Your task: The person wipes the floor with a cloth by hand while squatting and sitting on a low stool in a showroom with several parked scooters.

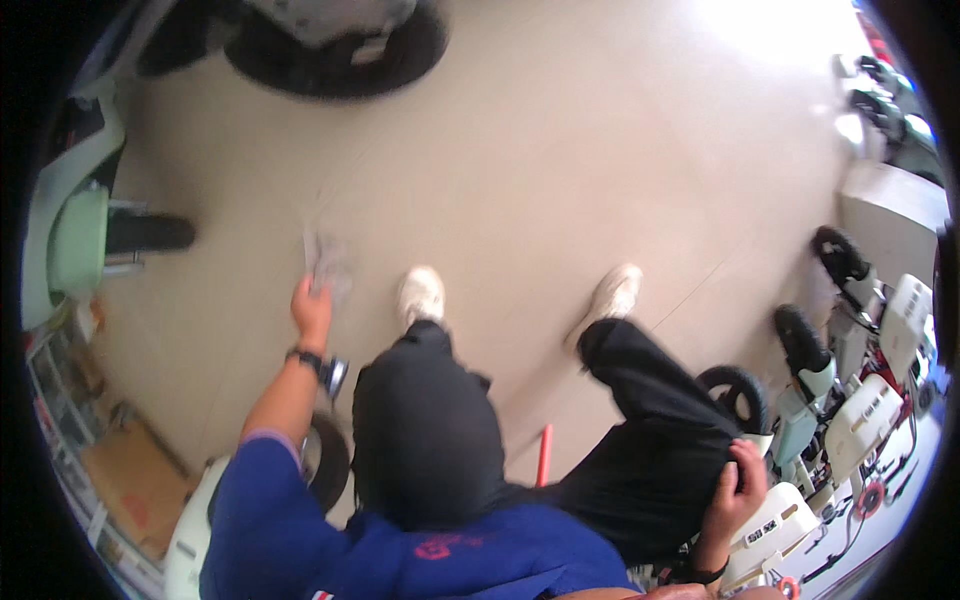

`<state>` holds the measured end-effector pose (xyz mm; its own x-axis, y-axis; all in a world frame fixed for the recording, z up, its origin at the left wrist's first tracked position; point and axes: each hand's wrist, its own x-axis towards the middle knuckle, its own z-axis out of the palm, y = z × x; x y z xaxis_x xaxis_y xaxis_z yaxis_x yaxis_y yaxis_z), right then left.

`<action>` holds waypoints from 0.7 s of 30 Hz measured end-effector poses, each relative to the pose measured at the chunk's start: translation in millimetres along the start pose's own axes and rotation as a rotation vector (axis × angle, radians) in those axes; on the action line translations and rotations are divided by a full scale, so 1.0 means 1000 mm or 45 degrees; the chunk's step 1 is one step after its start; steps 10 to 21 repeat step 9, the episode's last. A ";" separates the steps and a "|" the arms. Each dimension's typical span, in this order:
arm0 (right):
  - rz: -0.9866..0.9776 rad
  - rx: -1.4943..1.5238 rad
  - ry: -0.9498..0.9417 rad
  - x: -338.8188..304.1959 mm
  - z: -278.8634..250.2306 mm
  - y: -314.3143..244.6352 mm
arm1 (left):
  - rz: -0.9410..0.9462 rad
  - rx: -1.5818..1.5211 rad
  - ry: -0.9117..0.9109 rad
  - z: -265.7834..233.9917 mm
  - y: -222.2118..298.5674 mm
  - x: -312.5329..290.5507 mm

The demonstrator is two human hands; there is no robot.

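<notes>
Stretched forward over the floor, my left hand point(313, 308) is closed on a thin, greyish, crumpled piece point(332, 268), like a rag or plastic film; motion blur hides its exact kind. A dark band with a round, shiny piece sits on that wrist. On the right, my right hand point(742, 480) rests against the black trousers point(650, 470) on my leg. Its fingers are slightly bent and partly apart, with nothing seen in them.
A dark wheel point(340, 65) stands at the far left. Beside it is a pale green vehicle point(78, 240) like a scooter. Several small-wheeled vehicles point(855, 425) line the right side. A cardboard box point(140, 485) lies lower left, and a red bar point(545, 455) is near my legs.
</notes>
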<state>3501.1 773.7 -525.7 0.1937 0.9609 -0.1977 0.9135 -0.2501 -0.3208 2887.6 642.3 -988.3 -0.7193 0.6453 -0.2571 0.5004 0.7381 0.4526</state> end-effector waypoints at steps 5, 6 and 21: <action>-0.202 0.030 0.133 -0.012 0.005 0.027 | -0.022 -0.002 -0.216 -0.026 0.039 -0.052; -0.238 0.038 0.168 -0.018 -0.001 0.027 | 0.029 -0.002 -0.163 -0.031 0.039 -0.053; -0.284 0.081 0.238 -0.032 -0.010 0.039 | 0.064 -0.038 -0.157 -0.044 0.050 -0.057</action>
